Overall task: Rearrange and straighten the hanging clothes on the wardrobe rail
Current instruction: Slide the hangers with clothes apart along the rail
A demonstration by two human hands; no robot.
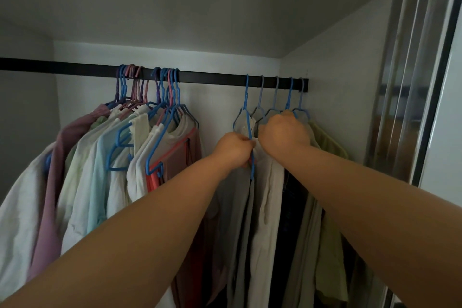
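A black wardrobe rail (212, 77) runs across the closet. A crowded bunch of pale shirts (105, 157) on blue and pink hangers hangs tilted at the left. At the right, several garments hang evenly spaced on blue hangers. My left hand (233, 149) grips the leftmost blue hanger (246, 110) of that group, together with the grey-white garment (265, 207) on it. My right hand (285, 132) is curled around the fabric and hanger shoulders just to its right. A yellow-green garment (330, 207) hangs at the far right.
A bare stretch of rail lies between the two clothing groups. A white shelf (200, 2) sits overhead. The closet side wall (337, 62) is close on the right, with a sliding door frame (430, 82) beyond it.
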